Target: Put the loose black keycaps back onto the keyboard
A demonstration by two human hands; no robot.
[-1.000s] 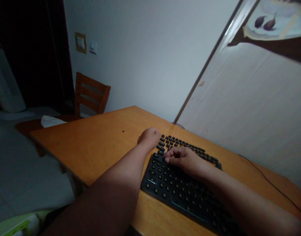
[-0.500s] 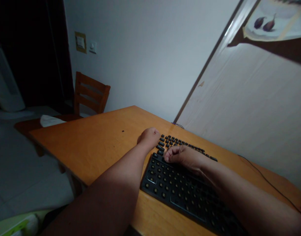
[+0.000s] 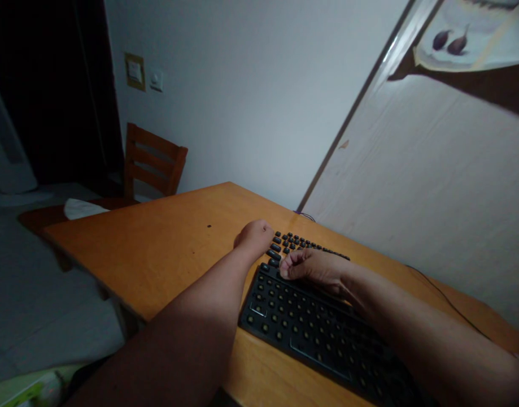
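A black keyboard (image 3: 301, 333) lies at a slant on the wooden table, most of its keycaps off and the switches bare. Beyond its far edge, loose black keycaps (image 3: 291, 242) are laid out in rows. My left hand (image 3: 254, 236) is a closed fist beside the left end of those rows; whatever its fingers hold is hidden. Over the keyboard's far left edge, my right hand (image 3: 308, 267) has thumb and fingertips pinched together, close to a few larger keycaps. I cannot make out anything between them. My right forearm covers part of the keyboard.
A small dark piece (image 3: 209, 226) rests on the table (image 3: 157, 249) to the left. A wooden chair (image 3: 153, 161) stands past the far left edge, with white cloth (image 3: 83, 208) near its seat. A thin cable (image 3: 445, 299) runs along the wall side at right.
The view has shifted slightly. Both hands keep nearly the same pose and place against the keyboard and keycaps.
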